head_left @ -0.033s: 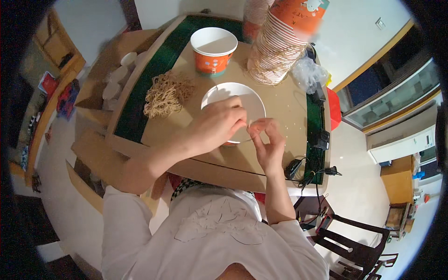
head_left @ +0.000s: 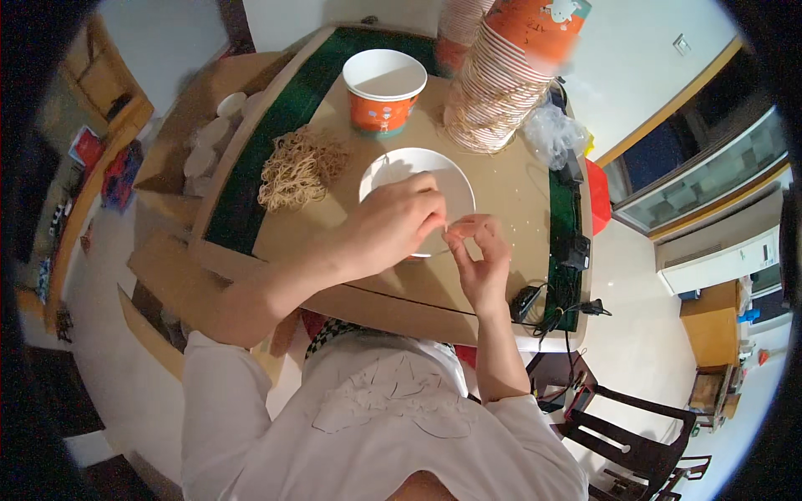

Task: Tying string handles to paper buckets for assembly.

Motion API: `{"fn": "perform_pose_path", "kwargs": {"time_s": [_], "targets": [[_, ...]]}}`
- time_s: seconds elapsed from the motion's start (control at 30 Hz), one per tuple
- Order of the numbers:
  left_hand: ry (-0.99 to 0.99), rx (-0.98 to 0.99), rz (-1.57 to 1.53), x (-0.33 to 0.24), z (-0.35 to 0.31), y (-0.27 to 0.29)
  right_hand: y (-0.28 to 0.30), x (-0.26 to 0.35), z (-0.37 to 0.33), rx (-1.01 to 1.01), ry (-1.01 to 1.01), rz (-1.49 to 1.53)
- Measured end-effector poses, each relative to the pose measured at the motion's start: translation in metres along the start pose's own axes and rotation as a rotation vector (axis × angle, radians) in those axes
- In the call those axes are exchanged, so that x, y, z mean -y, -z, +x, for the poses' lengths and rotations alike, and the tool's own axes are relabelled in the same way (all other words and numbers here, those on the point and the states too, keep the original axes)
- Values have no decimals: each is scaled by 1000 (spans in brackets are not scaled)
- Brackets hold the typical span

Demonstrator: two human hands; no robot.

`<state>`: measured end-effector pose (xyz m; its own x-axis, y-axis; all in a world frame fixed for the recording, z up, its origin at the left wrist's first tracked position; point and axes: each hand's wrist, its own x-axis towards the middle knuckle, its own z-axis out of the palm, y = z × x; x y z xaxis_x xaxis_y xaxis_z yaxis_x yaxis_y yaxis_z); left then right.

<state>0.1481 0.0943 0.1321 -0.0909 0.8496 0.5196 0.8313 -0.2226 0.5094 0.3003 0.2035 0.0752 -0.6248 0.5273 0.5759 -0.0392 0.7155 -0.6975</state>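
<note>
Near the table's front edge a paper tub with a white inside (head_left: 455,188) stands upright, its near rim partly behind my hands. My left hand (head_left: 408,215) is over that rim, fingers curled into a pinch. Close to its fingertips my right hand (head_left: 483,259) also pinches, thumb against forefinger, at the rim's right side. Whatever lies between the fingertips is too small to make out. A second tub (head_left: 384,113), orange with a white inside, stands beyond. To the left lies a tangled pile of tan strings (head_left: 301,167).
A tall leaning stack of nested tubs (head_left: 497,88) with tan strings around it rises at the back right. A crumpled clear plastic bag (head_left: 555,134) sits beside it. Black cables and adapters (head_left: 572,250) line the right edge. An open carton (head_left: 171,163) stands left of the table.
My fingertips have shifted very slightly at the tub's rim, the left hand a little to the right. Both hands keep their pinch.
</note>
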Motion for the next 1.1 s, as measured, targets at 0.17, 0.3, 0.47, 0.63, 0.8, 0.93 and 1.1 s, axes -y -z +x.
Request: {"fn": "perform_pose_path", "kwargs": {"time_s": [0.17, 0.3, 0.47, 0.63, 0.8, 0.93, 1.1], "targets": [[77, -140, -374, -14, 9, 7, 11, -10, -17, 15, -3, -68], [117, -155, -574, -10, 0, -14, 11, 4, -12, 25, 7, -65], [179, -111, -701, -18, -1, -18, 13, 11, -2, 74, 117, 11], [239, -25, 190, 3, -9, 12, 10, 4, 3, -94, -334, 258], [444, 67, -73, 73, -26, 13, -3, -16, 7, -222, -16, -264], [740, 185, -493, 93, -32, 1, -3, -25, 5, -105, -416, 45], [732, 205, -625, 124, -54, -35, 4, -50, 15, 145, -741, 384]]}}
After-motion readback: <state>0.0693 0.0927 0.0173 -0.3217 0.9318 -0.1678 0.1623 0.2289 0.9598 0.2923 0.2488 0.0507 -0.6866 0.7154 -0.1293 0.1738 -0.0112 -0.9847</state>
